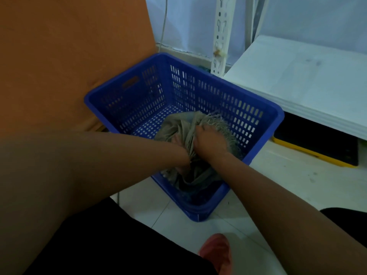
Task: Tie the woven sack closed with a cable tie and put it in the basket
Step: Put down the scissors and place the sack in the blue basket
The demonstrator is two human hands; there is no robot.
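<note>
A blue perforated plastic basket (200, 90) stands on the white tiled floor in front of me. Inside it lies the grey-brown woven sack (179, 124), crumpled, with a frayed fringe at its top edge toward the far right. My right hand (208, 138) is closed around the gathered neck of the sack. My left hand (179, 149) presses into the sack's folds just left of the right hand, fingers partly buried in the cloth. No cable tie can be made out in the dim light.
An orange slab (69, 62) leans behind the basket on the left. A white shelf board (309, 82) and a slotted upright (220, 36) stand at the right, with a yellow-edged black object (317, 147) beneath. My foot in a pink slipper (217, 253) is near the bottom.
</note>
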